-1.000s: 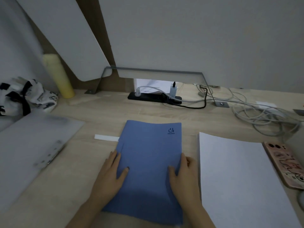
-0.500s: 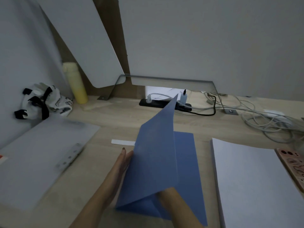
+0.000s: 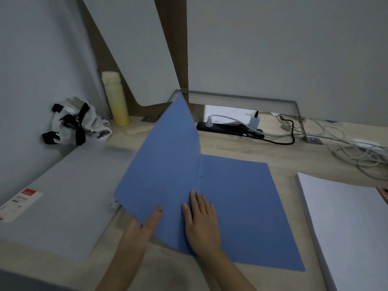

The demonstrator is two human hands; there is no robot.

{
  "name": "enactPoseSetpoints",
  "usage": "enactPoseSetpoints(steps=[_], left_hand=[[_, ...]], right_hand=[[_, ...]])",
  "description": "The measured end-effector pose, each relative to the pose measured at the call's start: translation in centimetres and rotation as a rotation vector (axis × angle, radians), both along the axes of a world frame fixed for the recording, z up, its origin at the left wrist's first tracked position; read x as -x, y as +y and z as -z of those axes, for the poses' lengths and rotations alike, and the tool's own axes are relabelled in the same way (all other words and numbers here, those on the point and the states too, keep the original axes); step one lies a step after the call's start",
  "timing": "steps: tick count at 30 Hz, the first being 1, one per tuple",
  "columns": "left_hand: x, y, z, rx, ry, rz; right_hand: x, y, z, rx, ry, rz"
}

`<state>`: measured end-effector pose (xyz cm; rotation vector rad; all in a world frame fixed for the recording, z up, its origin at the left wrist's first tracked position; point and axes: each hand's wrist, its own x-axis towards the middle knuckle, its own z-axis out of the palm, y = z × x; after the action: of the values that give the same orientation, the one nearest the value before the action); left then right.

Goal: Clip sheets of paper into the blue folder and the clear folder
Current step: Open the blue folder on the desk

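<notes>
The blue folder (image 3: 241,202) lies open in the middle of the desk. Its back lies flat, and its front cover (image 3: 165,164) stands up, leaning to the left. My left hand (image 3: 138,229) holds the cover's lower edge, thumb on the inner face and fingers hidden behind it. My right hand (image 3: 202,221) rests flat on the fold by the spine, holding nothing. The frosted clear folder (image 3: 63,196) lies to the left, with a red-and-white label at its near corner. A stack of white paper (image 3: 346,223) lies to the right.
At the back of the desk are a black power strip (image 3: 226,128) with plugs, a tangle of cables (image 3: 346,148), a yellow bottle (image 3: 115,99) and a black-and-white bag (image 3: 77,120). A phone case (image 3: 384,191) peeks in at the right edge.
The closed folder has been opened: its cover has swung up and over to the left. My right hand has moved onto the inner fold, my left hand to the cover's lower edge.
</notes>
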<state>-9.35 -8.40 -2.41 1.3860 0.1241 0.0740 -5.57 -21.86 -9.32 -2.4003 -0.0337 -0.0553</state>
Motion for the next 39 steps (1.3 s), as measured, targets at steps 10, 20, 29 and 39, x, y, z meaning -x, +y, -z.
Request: enactPoseSetpoints(steps=[10, 20, 29, 39], left_hand=[[-0.2, 3.3, 2.2, -0.762, -0.182, -0.68], [-9.5, -6.0, 6.4, -1.456, -0.414, 0.311], [-8.7, -8.7, 8.0, -1.593, -0.281, 0.295], [-7.7, -9.0, 8.9, -1.635, -0.293, 0.213]], right_hand=[[0.4, 1.5, 0.4, 0.382, 0.032, 0.098], [0.4, -2.7, -1.2, 0.16, -0.016, 0.034], [1.9, -16.4, 0.3, 0.425, 0.029, 0.191], [3.1, -16.7, 0.4, 0.404, 0.037, 0.207]])
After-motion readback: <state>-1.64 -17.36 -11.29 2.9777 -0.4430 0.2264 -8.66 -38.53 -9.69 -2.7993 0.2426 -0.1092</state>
